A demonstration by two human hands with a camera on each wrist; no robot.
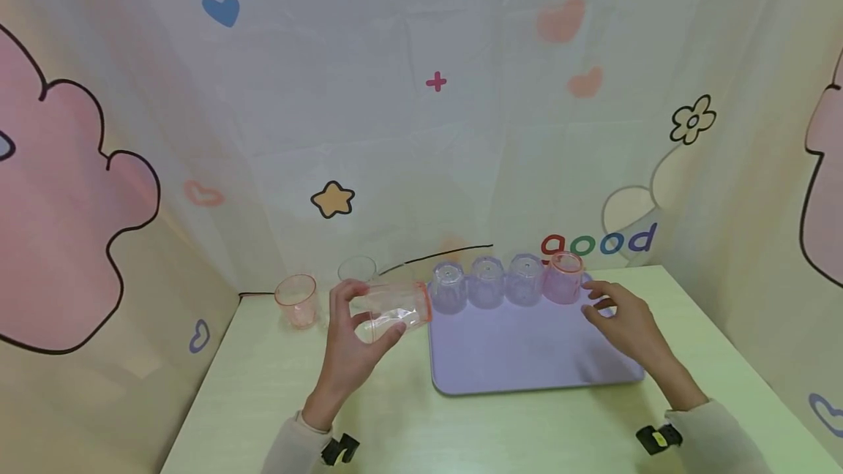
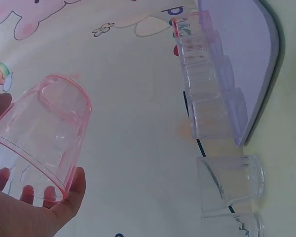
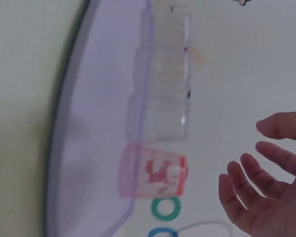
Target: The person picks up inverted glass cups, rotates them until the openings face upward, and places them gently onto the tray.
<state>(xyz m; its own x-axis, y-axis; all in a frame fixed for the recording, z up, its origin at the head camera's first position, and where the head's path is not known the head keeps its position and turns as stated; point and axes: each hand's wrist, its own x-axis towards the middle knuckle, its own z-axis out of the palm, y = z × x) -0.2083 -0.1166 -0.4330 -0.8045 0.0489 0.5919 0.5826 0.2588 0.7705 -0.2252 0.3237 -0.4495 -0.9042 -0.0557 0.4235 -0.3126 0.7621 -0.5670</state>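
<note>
My left hand (image 1: 350,366) grips a clear pink plastic cup (image 1: 398,306) tilted on its side, its orange-pink rim facing the tray. In the left wrist view thumb and fingers curve round the same cup (image 2: 59,123). My right hand (image 1: 628,324) is at the right side of the lavender tray (image 1: 514,357), holding nothing, fingers loosely bent and spread. It is nearest a pink cup (image 1: 563,280) standing upside down at the end of the tray's back row. Three clear cups (image 1: 486,284) stand upside down to the left of that one.
Left of the tray, a pink cup (image 1: 299,306) stands upright on the pale table (image 1: 263,401). A clear cup (image 1: 357,268) is partly hidden behind my left hand. A printed cloth (image 1: 395,145) hangs behind the table and along both sides.
</note>
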